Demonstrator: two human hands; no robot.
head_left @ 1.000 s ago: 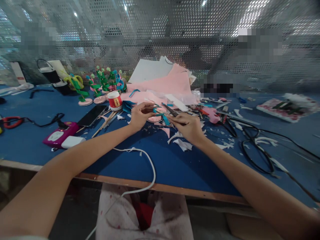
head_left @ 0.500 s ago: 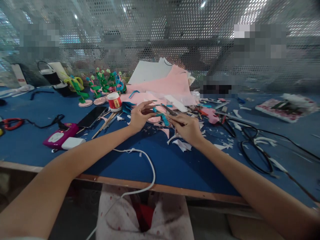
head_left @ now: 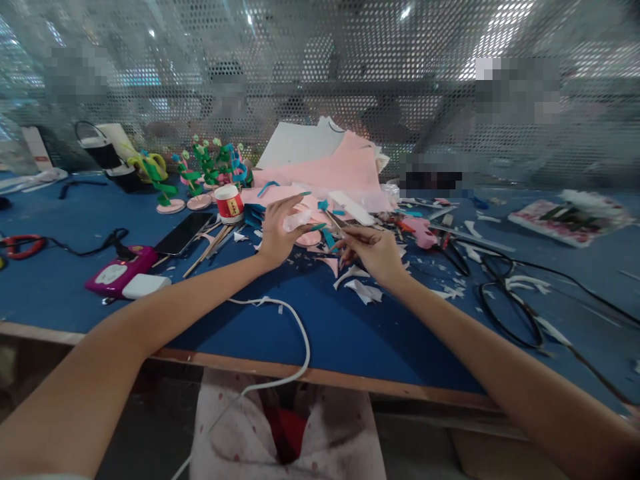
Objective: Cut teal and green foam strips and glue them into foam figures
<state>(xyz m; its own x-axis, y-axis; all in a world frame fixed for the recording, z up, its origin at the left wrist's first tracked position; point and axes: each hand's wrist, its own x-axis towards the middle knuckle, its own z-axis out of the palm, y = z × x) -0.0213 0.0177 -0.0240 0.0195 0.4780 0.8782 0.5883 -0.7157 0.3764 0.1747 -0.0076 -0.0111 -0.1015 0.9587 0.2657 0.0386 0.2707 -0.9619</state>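
White cable [head_left: 305, 340] runs over the near edge of the desk [head_left: 75, 293] and hangs off it. Both my forearms cross that edge toward the desk's middle.

Just past the cable, white paper scraps [head_left: 364, 288] lie loose on the blue top, close below my right wrist.

Right hand [head_left: 379, 255]: fingers closed, pinching a thin metal tool [head_left: 336, 222]. The tool points up and left, and a teal bit [head_left: 323, 205] sits at its tip. I cannot tell whether the tool is tweezers or small scissors.

Left hand [head_left: 278, 233]: raised off the desk, thumb and fingers closed on a pale foam scrap [head_left: 297, 220]. The scrap is just beside the tool tip, and the two hands are near each other.

Toward the left edge: pink device [head_left: 116, 273], phone [head_left: 184, 231], wooden sticks [head_left: 213, 244].

Further back, a red-and-white jar [head_left: 229, 202] stands upright. Pink foam sheets [head_left: 345, 172] are piled behind my hands. Black cable loops [head_left: 510, 303] are on the right side.

Far edge: foam flower figures [head_left: 200, 175] stand in front of a perforated metal screen [head_left: 350, 60].
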